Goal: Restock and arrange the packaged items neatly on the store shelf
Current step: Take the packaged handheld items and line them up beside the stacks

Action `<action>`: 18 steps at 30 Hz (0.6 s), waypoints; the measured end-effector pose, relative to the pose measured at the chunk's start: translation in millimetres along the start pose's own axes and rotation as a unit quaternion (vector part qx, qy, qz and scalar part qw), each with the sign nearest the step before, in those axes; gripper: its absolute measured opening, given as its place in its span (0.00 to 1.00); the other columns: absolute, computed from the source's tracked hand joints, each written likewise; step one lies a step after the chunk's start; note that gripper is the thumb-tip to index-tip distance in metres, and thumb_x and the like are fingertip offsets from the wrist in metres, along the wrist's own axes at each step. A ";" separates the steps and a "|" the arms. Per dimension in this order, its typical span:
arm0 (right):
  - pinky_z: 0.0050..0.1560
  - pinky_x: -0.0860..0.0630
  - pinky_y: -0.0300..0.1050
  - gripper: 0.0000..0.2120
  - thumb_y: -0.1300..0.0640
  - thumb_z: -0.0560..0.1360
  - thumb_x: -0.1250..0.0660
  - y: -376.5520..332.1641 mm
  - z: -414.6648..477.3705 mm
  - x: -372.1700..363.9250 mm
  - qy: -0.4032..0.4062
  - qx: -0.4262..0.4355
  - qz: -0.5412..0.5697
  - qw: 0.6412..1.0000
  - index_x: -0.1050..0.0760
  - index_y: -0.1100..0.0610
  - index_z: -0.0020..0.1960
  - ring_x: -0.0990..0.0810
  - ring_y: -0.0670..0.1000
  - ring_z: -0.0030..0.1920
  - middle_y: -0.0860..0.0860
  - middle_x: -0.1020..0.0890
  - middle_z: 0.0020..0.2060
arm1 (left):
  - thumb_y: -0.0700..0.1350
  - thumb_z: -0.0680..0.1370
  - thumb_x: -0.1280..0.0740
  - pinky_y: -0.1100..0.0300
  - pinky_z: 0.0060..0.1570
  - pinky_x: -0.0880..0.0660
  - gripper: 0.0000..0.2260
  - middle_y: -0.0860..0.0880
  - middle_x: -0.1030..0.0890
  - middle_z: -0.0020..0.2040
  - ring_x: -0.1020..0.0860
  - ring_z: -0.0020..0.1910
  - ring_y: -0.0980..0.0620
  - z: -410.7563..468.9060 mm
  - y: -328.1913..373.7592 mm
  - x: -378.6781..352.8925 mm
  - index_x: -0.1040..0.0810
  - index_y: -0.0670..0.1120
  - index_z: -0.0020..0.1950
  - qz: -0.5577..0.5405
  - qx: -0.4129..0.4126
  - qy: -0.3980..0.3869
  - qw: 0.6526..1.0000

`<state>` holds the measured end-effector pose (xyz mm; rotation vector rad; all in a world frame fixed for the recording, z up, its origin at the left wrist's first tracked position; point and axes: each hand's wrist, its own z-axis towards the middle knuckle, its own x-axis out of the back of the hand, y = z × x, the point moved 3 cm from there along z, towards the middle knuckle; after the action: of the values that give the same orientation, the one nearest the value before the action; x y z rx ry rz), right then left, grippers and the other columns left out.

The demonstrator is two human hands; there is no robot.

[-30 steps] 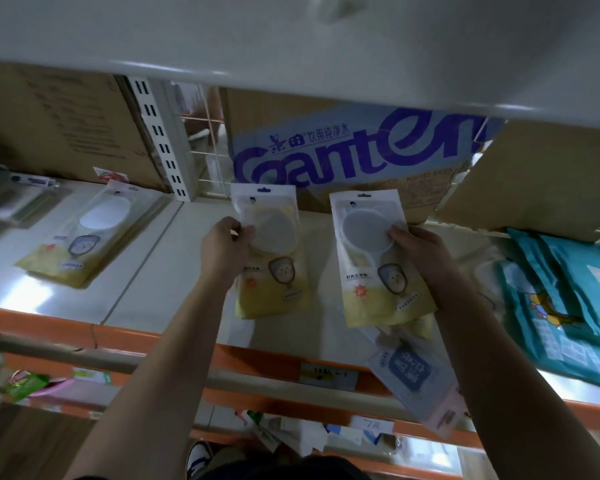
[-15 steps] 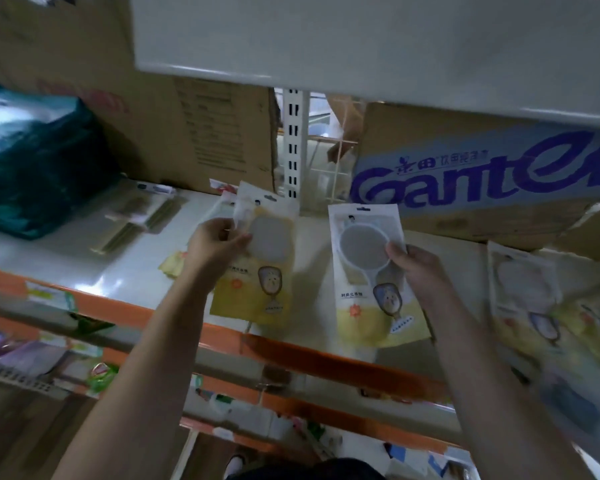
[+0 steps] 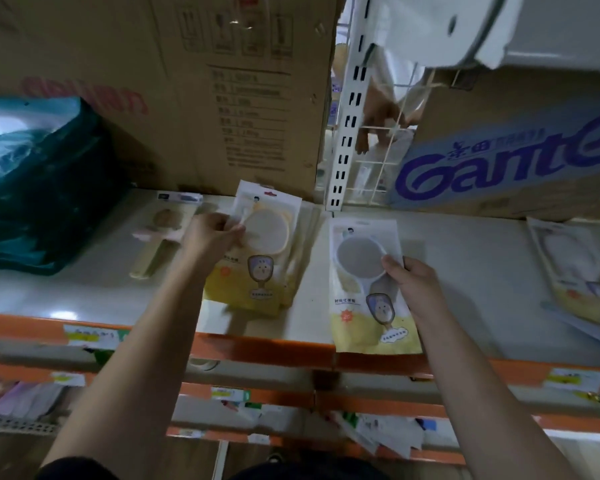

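The left hand (image 3: 212, 233) pinches the upper left edge of a yellow-and-white packet (image 3: 257, 271), which seems to lie on a small pile of like packets (image 3: 307, 233). Their edges show along its right side. Holding it by the edge probably lets the person square it with the pile.

The right hand (image 3: 414, 289), well apart from the left, grips the right edge of a second packet (image 3: 357, 258), with the thumb on its front beside the clear window. This one faces up, and its bottom end overlaps the orange front lip (image 3: 257, 346). It looks not yet placed, though I cannot tell whether it rests on the shelf (image 3: 465, 265).

Another packet (image 3: 575, 278) lies at the far right, and a wrapped wooden-handled item (image 3: 160, 240) and a teal bag (image 3: 32, 188) lie to the left. A brown carton (image 3: 187, 98) and a blue-lettered carton (image 3: 499, 161) fill the back, which leaves the front strip for display.
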<state>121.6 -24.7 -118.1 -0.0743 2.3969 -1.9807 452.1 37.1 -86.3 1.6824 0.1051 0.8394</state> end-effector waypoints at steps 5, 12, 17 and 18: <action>0.35 0.24 0.30 0.02 0.61 0.76 0.32 2.6 -4.3 -0.7 0.025 0.012 0.006 1.000 0.20 0.57 0.47 0.18 0.41 0.35 0.46 0.16 0.37 | 0.51 0.73 0.27 0.61 0.30 0.30 0.09 0.49 0.18 0.40 0.21 0.38 0.52 7.9 -6.4 -7.1 0.19 0.46 0.47 0.061 -0.023 0.022 0.998; 0.35 0.26 0.31 0.06 0.60 0.77 0.33 2.1 -8.5 -1.7 0.025 0.028 -0.003 0.999 0.20 0.56 0.42 0.18 0.40 0.34 0.45 0.16 0.34 | 0.51 0.75 0.29 0.48 0.33 0.18 0.09 0.47 0.19 0.43 0.19 0.40 0.47 10.5 -12.1 -18.1 0.22 0.47 0.49 0.027 -0.018 0.034 0.999; 0.36 0.24 0.32 0.05 0.61 0.76 0.32 1.4 -8.4 -1.0 0.031 0.027 0.015 0.999 0.20 0.56 0.42 0.18 0.41 0.35 0.45 0.16 0.34 | 0.52 0.76 0.31 0.47 0.41 0.18 0.09 0.51 0.21 0.43 0.20 0.42 0.49 6.1 -10.6 -28.1 0.24 0.49 0.50 0.052 -0.030 0.050 0.997; 0.36 0.24 0.32 0.05 0.61 0.76 0.32 1.5 -8.7 -0.7 0.030 0.028 0.015 0.999 0.20 0.56 0.43 0.18 0.41 0.35 0.45 0.15 0.33 | 0.52 0.76 0.31 0.46 0.41 0.19 0.10 0.50 0.20 0.44 0.20 0.42 0.48 6.3 -10.2 -28.4 0.23 0.47 0.51 0.058 -0.030 0.048 0.997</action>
<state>121.8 -15.8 -117.9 0.0223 2.3600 -2.0643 438.4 21.2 -108.9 1.6040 0.0477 1.0002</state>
